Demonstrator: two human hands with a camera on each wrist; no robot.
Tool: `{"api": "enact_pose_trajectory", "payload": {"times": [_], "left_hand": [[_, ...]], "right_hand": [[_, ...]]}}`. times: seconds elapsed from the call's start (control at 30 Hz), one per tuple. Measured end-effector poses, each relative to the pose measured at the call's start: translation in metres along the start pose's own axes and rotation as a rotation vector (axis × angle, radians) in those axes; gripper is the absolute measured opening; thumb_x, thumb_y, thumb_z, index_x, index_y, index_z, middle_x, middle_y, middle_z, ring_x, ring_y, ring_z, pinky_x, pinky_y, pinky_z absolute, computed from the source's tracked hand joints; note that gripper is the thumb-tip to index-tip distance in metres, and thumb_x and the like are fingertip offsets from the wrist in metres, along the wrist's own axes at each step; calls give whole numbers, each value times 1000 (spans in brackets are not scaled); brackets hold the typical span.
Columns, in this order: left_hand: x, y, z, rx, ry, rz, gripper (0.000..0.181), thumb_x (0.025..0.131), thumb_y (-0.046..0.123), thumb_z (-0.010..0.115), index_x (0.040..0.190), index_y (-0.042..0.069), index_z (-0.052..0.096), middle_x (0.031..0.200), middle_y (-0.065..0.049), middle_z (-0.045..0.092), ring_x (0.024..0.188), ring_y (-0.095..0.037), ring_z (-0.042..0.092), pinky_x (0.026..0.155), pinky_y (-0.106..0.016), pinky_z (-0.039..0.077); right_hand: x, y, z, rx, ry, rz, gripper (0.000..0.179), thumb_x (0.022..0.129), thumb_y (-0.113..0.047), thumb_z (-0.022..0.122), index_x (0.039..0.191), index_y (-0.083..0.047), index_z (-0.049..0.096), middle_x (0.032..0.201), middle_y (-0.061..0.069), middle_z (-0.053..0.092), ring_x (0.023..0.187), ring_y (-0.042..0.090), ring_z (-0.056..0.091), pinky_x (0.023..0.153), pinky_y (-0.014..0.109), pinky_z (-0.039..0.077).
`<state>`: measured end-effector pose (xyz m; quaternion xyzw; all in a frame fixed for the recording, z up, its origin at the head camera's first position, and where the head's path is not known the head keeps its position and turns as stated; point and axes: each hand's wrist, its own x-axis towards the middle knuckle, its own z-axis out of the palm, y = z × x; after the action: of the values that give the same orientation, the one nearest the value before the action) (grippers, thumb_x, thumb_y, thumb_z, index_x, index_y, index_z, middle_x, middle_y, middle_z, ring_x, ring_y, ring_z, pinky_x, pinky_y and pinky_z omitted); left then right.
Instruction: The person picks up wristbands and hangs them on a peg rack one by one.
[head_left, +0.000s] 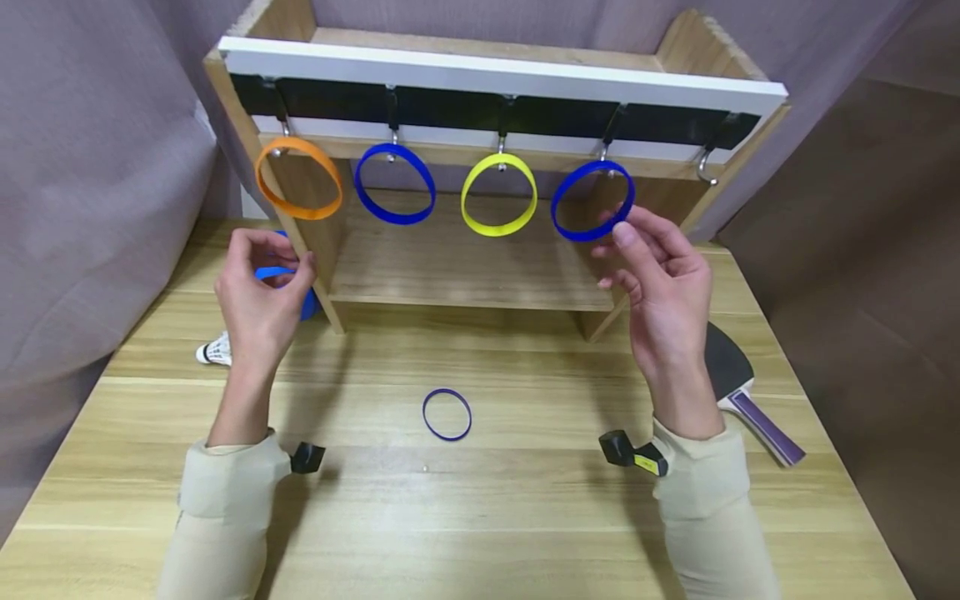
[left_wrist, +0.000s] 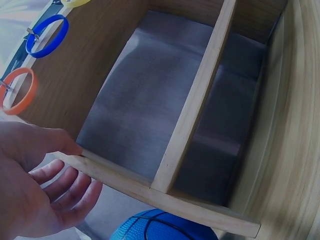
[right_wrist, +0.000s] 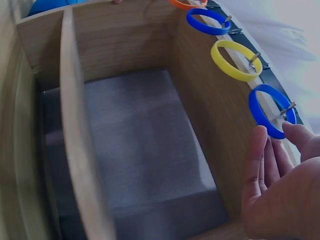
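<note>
My left hand (head_left: 262, 287) is at the left side panel of a wooden shelf (head_left: 472, 296), thumb against the panel's front edge and fingers curled on its outer side. Four wristbands hang from hooks on the shelf's front rail: an orange one (head_left: 260, 179), a blue one (head_left: 357, 187), a yellow one (head_left: 464, 204) and another blue wristband (right_wrist: 256, 110). My right hand (head_left: 671, 292) pinches that last one low on its right side between thumb and fingers. A purple wristband (head_left: 424, 418) lies flat on the table.
The rightmost hook (head_left: 707, 169) holds no band. Behind the left panel sits a blue ball (left_wrist: 160, 227), with a shuttlecock (head_left: 215, 350) near it. A table tennis paddle (head_left: 765, 427) lies beside my right forearm. Grey cloth (head_left: 97, 167) hangs around the table.
</note>
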<state>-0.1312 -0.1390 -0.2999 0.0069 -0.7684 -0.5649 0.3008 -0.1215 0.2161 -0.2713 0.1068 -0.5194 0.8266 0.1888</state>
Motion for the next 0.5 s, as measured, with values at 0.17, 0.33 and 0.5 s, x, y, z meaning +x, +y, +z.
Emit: {"api": "enact_pose_trajectory", "payload": {"times": [0.17,0.33,0.5], "left_hand": [[0,0,0,6,-2,10,27,83,-2,69,102,-12,53,90,-18,64,75,-15,62,65,-13,52],[0,-1,0,3,-1,12,28,83,-2,70,102,-13,53,90,-19,64,75,-15,62,65,-13,53],[0,-1,0,-3,0,6,28,83,-2,70,103,-13,53,90,-20,64,75,-16,62,66,-14,53]], "right_hand": [[-12,15,-6,-163,-48,47,31,91,-7,70,115,11,62,101,20,69,76,28,68,51,28,56],[-29,38,-8,-580,-258,149,27,89,-18,73,109,1,69,95,13,71,74,27,67,53,29,55],[-51,68,-1,-1042,-585,205,17,88,-27,75,101,-16,74,83,-8,69,73,12,64,62,28,55]]}}
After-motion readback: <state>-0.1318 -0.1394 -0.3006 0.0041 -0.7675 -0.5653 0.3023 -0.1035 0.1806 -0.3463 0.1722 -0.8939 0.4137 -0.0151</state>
